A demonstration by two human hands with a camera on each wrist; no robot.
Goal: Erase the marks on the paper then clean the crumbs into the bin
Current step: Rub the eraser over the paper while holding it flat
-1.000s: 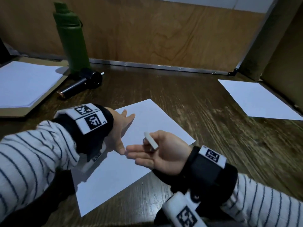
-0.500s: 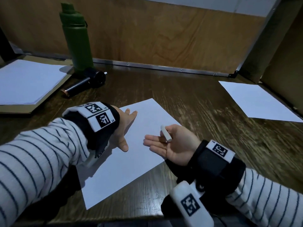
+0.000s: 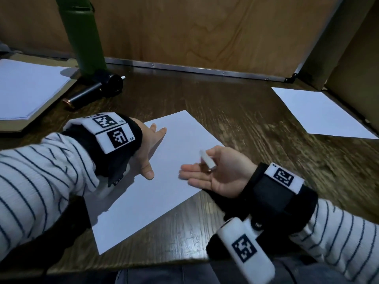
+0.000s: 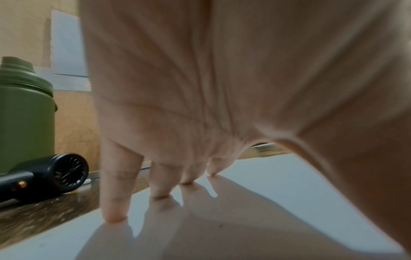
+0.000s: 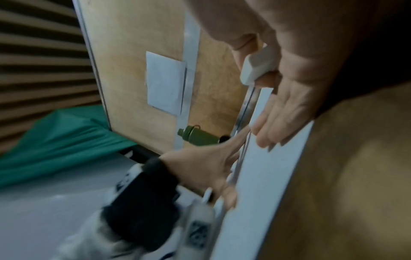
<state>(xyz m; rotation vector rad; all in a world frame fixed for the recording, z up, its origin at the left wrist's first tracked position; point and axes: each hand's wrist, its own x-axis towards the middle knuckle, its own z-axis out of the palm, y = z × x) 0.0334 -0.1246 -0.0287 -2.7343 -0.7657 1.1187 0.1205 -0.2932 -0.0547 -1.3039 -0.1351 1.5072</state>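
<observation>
A white sheet of paper (image 3: 164, 191) lies slantwise on the dark wooden desk (image 3: 256, 140); I see no marks or crumbs on it. My left hand (image 3: 152, 150) lies flat on the sheet's left part, fingers straight. In the left wrist view its fingertips (image 4: 114, 216) press the paper (image 4: 278, 184). My right hand (image 3: 202, 167) hovers palm up over the sheet's right edge. It pinches a small white eraser (image 3: 207, 159) between thumb and forefinger, the other fingers stretched out. The right wrist view shows the eraser (image 5: 255, 68) in that pinch. No bin is in view.
A green bottle (image 3: 84, 37) stands at the back left, with a small black blower (image 3: 98, 89) lying in front of it. A stack of paper on cardboard (image 3: 26, 87) lies far left. Another white sheet (image 3: 315, 113) lies at the right by a cardboard wall.
My right hand, still holding the eraser, has drawn back to the right, away from my left thumb. The left hand has stayed flat on the paper.
</observation>
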